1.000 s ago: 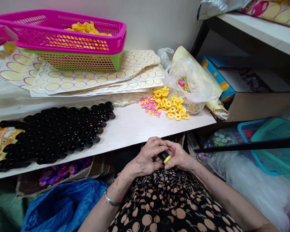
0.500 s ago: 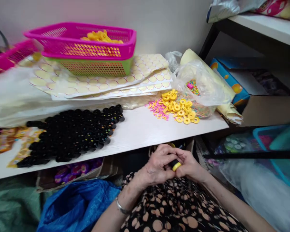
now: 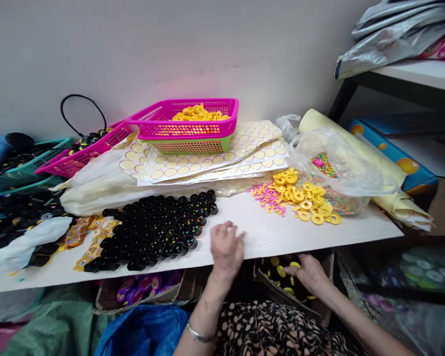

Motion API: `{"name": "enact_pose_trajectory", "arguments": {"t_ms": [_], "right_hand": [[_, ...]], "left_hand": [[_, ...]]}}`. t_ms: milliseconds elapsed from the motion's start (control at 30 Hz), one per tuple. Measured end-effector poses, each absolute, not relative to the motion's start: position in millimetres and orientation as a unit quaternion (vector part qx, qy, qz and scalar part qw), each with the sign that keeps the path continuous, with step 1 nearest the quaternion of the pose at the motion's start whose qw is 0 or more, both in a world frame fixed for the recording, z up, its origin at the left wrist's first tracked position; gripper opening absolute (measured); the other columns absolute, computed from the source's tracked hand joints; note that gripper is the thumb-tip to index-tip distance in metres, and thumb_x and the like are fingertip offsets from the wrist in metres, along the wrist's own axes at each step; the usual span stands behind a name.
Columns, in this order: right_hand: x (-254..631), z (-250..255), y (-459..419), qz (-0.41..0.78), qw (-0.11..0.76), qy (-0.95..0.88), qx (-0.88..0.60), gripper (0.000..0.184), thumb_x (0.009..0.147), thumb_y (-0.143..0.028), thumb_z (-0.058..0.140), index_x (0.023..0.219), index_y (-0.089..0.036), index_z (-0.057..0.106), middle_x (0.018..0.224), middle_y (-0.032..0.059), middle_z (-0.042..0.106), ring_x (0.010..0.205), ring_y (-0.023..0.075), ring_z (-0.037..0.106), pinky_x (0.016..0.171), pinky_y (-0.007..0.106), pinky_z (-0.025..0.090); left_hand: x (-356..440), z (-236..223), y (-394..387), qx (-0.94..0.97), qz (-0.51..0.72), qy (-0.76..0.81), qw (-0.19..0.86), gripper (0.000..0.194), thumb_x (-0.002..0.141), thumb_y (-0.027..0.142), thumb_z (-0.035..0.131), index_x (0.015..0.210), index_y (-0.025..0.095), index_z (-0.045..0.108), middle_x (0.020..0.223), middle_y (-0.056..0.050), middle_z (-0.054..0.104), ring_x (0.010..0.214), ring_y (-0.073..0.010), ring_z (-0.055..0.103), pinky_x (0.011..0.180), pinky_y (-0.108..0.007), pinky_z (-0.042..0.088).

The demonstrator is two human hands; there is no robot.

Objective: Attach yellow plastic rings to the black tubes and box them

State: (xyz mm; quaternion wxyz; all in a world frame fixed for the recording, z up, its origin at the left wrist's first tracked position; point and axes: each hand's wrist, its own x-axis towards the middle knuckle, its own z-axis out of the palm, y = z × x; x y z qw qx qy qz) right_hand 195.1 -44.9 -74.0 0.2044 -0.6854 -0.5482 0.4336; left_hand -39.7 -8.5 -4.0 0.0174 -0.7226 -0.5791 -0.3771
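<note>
My left hand is raised over the table's front edge, its fingers loosely bent and apart, with nothing visible in them. Just left of it, many small black round cups stand packed together, some with coloured beads inside. Below the table edge, my right hand reaches into a cardboard box of black-and-yellow round pieces. A yellow-topped piece sits between its thumb and fingers; its lower part is hidden. Yellow rings lie on the table beside pink and yellow beads.
A pink basket of yellow rings stands on sheets of round stickers. At right lie a clear bag of beads and a yellowish roll. Brown-yellow packets lie at left. Below are purple items and a blue bag.
My hands, together on a black-and-yellow piece in my lap, have parted. The left rose toward the black cups; the right went to the box below the table. The view has tilted up and left.
</note>
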Motion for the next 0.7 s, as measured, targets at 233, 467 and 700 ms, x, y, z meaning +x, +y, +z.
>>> {"name": "enact_pose_trajectory", "arguments": {"t_ms": [233,467,700], "right_hand": [[198,-77,-28,0.4,0.254,-0.574,-0.667,0.036,0.064,-0.027,0.063,0.097,-0.015,0.06,0.096,0.0079,0.063,0.095,0.0254,0.055,0.081,0.034,0.042],[211,-37,-46,0.298,0.253,-0.683,-0.617,0.018,0.083,-0.022,0.046,0.068,-0.018,0.057,0.066,0.0005,0.054,0.063,0.0135,0.051,0.06,0.024,0.037],[187,-16,28,0.099,0.233,-0.72,-0.646,0.016,0.085,-0.018,0.043,0.079,-0.018,0.057,0.083,0.0036,0.056,0.075,0.0146,0.052,0.062,0.024,0.035]], "left_hand": [[-78,17,56,-0.701,-0.076,-0.689,0.165,0.02,0.079,0.019,0.044,0.084,0.012,0.061,0.099,-0.017,0.057,0.111,-0.036,0.036,0.078,-0.049,0.031],[-83,9,57,-0.75,-0.102,-0.628,0.181,0.01,0.075,0.015,0.047,0.074,0.016,0.057,0.094,-0.012,0.06,0.108,-0.0344,0.04,0.078,-0.046,0.031],[-39,4,45,-0.826,-0.222,-0.512,-0.075,0.005,0.077,0.018,0.048,0.08,0.018,0.053,0.086,-0.005,0.058,0.078,-0.0176,0.054,0.068,-0.029,0.041]]}}
